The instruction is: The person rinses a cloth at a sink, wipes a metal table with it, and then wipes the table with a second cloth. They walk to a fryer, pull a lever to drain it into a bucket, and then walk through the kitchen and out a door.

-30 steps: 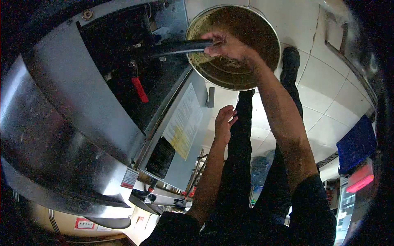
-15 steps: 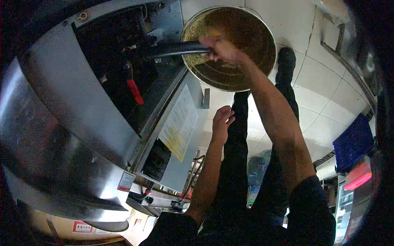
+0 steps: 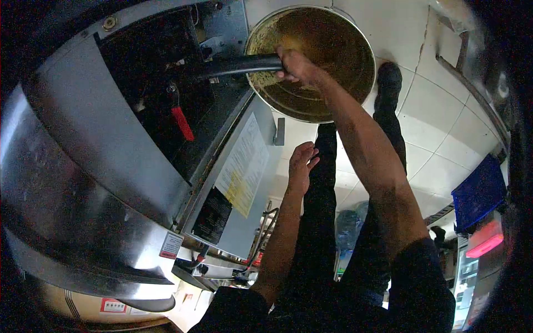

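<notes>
My right hand [image 3: 301, 67] is closed around the outer end of a black pipe [image 3: 244, 65] that reaches out of the dark machine cabinet. Below that hand stands a large round metal pot [image 3: 348, 105], its inside coated brown and yellowish; a yellow patch shows in it beside my fingers. My left hand [image 3: 301, 161] hangs near the open cabinet door [image 3: 266, 172], fingers loosely bent and apart, with nothing visible in it. Inside the cabinet, a red lever handle [image 3: 182, 123] slants downward below the pipe.
A curved steel panel [image 3: 83, 194] fills the left side. Printed labels [image 3: 240, 175] are stuck on the door. White floor tiles [image 3: 433, 122] lie under the pot and my feet. At the right are a blue basket [image 3: 478, 193] and a pink-lidded box [image 3: 484, 241].
My right hand and the pipe's end have shifted very slightly, with the hand still on the pipe. My left hand is almost unmoved.
</notes>
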`<control>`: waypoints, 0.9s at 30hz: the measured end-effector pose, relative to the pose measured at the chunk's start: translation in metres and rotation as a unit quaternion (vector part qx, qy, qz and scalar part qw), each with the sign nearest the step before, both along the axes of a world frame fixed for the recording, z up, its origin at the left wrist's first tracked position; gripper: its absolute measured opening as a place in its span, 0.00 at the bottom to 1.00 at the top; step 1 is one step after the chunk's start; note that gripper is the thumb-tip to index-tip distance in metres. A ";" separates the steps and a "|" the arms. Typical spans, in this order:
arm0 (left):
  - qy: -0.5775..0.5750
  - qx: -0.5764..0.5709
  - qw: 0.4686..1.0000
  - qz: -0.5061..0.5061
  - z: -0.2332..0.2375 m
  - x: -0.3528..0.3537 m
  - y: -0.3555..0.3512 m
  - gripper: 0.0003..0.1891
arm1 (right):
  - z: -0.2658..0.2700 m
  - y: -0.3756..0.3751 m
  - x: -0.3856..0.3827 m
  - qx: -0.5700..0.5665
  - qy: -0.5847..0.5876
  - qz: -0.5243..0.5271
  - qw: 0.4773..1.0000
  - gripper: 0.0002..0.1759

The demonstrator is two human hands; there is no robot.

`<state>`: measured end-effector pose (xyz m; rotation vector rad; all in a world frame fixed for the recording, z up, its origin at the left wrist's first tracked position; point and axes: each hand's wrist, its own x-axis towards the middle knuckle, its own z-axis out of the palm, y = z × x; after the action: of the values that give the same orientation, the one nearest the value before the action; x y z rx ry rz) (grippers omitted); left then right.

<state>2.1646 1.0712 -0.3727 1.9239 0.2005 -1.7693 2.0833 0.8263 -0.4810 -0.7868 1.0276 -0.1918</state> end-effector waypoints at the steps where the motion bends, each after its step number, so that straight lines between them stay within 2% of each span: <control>1: -0.002 0.004 1.000 -0.003 0.001 -0.001 0.000 0.15 | -0.003 -0.002 0.000 0.095 -0.016 0.003 0.995 0.38; 2: -0.002 0.009 1.000 0.000 0.001 -0.002 -0.001 0.16 | -0.005 -0.004 0.001 0.189 -0.033 0.006 0.981 0.39; 3: -0.003 0.015 1.000 0.005 0.002 -0.002 -0.001 0.16 | -0.007 -0.004 0.001 0.193 -0.036 0.006 0.981 0.39; 4: -0.007 0.019 1.000 0.004 0.005 0.002 0.001 0.16 | -0.009 -0.001 0.000 0.040 -0.055 0.005 0.998 0.39; 5: -0.003 -0.002 1.000 -0.002 0.006 0.004 0.001 0.16 | -0.011 0.000 -0.001 -0.117 -0.070 0.003 0.991 0.40; 6: 0.005 -0.024 1.000 -0.010 0.006 0.003 0.001 0.16 | -0.010 0.006 0.002 -0.117 -0.066 0.004 0.991 0.40; 8: -0.001 -0.010 1.000 -0.009 0.005 0.004 -0.001 0.17 | -0.010 0.025 0.009 -0.146 -0.140 -0.127 0.971 0.42; 9: -0.006 -0.014 1.000 -0.020 0.000 0.005 0.001 0.18 | -0.011 0.026 0.009 -0.081 -0.087 -0.089 0.989 0.40; 10: 0.001 -0.017 1.000 -0.021 0.001 0.004 -0.004 0.18 | -0.016 0.024 0.010 -0.083 -0.080 -0.089 0.989 0.40; 11: -0.003 -0.001 1.000 -0.020 0.003 0.002 -0.008 0.18 | -0.024 0.021 0.012 0.062 -0.116 -0.093 0.987 0.39; 12: -0.011 0.016 1.000 -0.019 0.007 0.001 -0.011 0.19 | -0.030 0.021 0.014 0.208 -0.152 -0.096 0.962 0.39; 13: -0.013 0.010 1.000 -0.024 0.006 0.001 -0.009 0.18 | -0.034 0.023 0.013 0.255 -0.205 -0.115 0.938 0.38; 14: -0.015 0.011 1.000 -0.023 0.006 0.001 -0.008 0.18 | -0.019 0.015 0.008 0.257 -0.206 -0.114 0.937 0.38; 16: -0.006 0.000 1.000 -0.004 0.006 0.002 -0.004 0.19 | 0.027 -0.008 -0.002 0.226 -0.039 -0.084 0.970 0.36; 17: -0.009 0.000 1.000 -0.005 0.006 0.004 -0.001 0.19 | 0.019 0.001 0.005 0.227 -0.042 -0.083 0.969 0.36; 18: -0.011 0.003 1.000 -0.017 0.004 0.004 0.001 0.18 | 0.005 0.015 0.013 0.068 -0.084 -0.144 0.984 0.35; 19: -0.012 0.004 0.999 -0.029 0.002 0.003 0.001 0.17 | 0.006 0.017 0.013 -0.095 -0.122 -0.199 0.968 0.34; 20: -0.009 0.000 1.000 -0.029 0.000 0.003 0.001 0.17 | 0.005 0.015 0.010 -0.099 -0.120 -0.199 0.968 0.34; 22: -0.006 0.028 1.000 -0.002 -0.002 0.001 0.001 0.17 | 0.003 0.011 0.002 0.047 -0.092 -0.085 0.991 0.33; 23: -0.006 0.026 1.000 -0.001 -0.003 0.000 0.000 0.17 | 0.004 0.006 0.000 0.103 -0.097 -0.072 0.987 0.34; 24: -0.002 0.013 1.000 0.003 -0.002 0.000 0.001 0.17 | 0.001 0.005 0.001 0.105 -0.098 -0.071 0.987 0.34; 25: 0.002 0.002 1.000 0.006 0.000 0.000 0.002 0.17 | -0.009 0.005 0.004 0.212 -0.122 -0.075 0.967 0.33; 26: 0.000 0.005 1.000 0.004 0.002 0.000 0.002 0.17 | 0.006 -0.001 0.003 0.316 -0.145 -0.078 0.934 0.33; 27: -0.001 0.013 1.000 0.007 0.004 -0.002 0.001 0.17 | 0.026 0.001 0.005 0.282 -0.063 -0.147 0.946 0.37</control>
<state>2.1627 1.0720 -0.3690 1.9375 0.2365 -1.7626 2.0886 0.8275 -0.4553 -0.0975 1.0065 -0.1861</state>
